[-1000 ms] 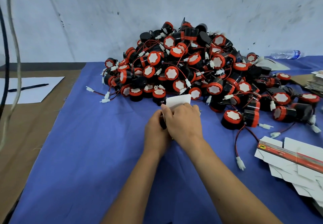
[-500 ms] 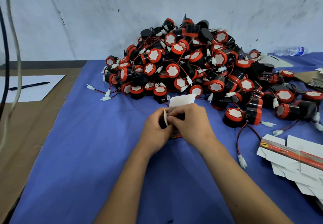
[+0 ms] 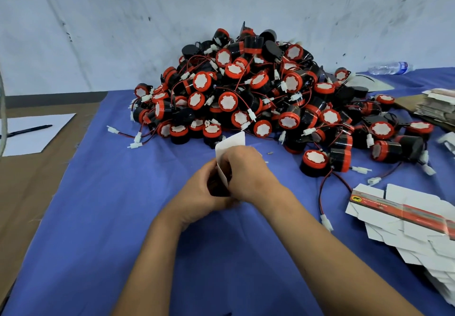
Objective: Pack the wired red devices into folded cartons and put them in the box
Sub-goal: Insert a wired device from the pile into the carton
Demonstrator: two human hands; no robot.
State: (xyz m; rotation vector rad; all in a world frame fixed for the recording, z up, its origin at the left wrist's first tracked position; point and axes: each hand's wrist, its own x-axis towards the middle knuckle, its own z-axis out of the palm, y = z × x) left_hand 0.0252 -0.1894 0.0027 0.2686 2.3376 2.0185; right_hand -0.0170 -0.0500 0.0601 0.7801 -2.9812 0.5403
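Head view: I see both hands gripping one carton [image 3: 230,147] over the counter [image 3: 98,217], left hand [image 3: 204,190] under, right hand [image 3: 246,172] on top; flap points toward device pile [image 3: 258,89].

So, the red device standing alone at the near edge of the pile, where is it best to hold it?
Grip the red device around its black barrel, coming from the near side with the right hand. It stands apart from the pile, so its flanks look free; its wire trails toward you, so lift gently.
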